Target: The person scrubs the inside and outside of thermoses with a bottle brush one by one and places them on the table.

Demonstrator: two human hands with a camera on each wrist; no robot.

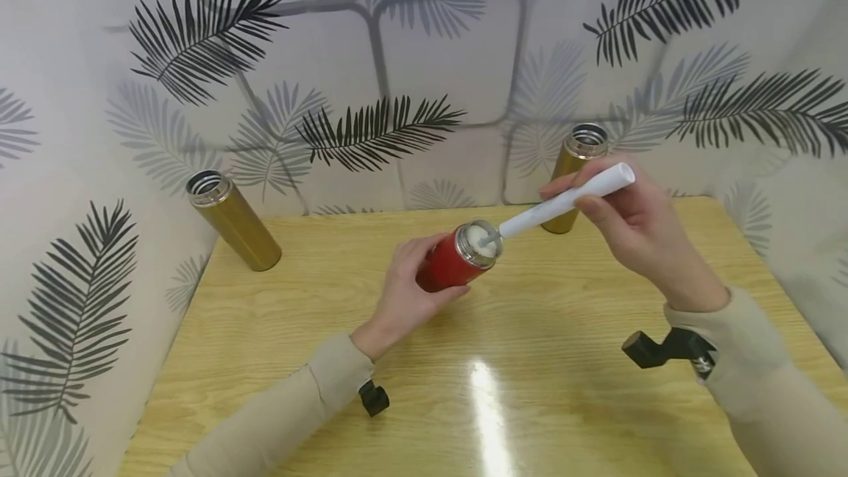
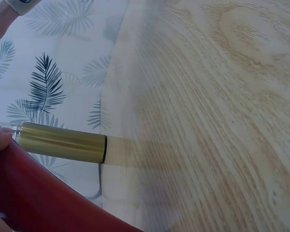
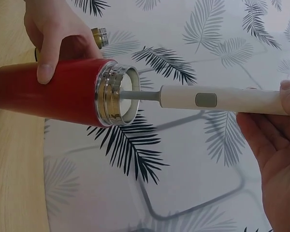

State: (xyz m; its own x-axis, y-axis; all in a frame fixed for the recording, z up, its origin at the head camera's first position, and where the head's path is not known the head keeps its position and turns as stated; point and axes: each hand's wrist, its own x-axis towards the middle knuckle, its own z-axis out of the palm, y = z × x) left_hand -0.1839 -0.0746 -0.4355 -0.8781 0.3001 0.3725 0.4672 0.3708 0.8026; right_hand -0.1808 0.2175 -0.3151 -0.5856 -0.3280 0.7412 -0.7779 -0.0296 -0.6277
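Observation:
My left hand (image 1: 404, 289) grips a red flask (image 1: 457, 258) and tilts it above the wooden table (image 1: 464, 381), its open steel mouth toward the right. The right hand (image 1: 632, 223) holds the white handle of a bottle brush (image 1: 570, 199), whose thin shaft and white head sit inside the flask's mouth. In the right wrist view the red flask (image 3: 53, 94) lies across the frame, the brush handle (image 3: 217, 100) runs from its mouth to my right fingers (image 3: 275, 140), and the left hand (image 3: 53, 34) wraps it from above. The left wrist view shows the red flask (image 2: 38, 193) at its bottom left.
A gold flask (image 1: 233, 221) stands open-topped at the table's back left corner, another gold flask (image 1: 575, 168) at the back behind the right hand, also seen as a gold flask (image 2: 63, 142) in the left wrist view. Leaf-patterned walls (image 1: 424, 57) close in three sides.

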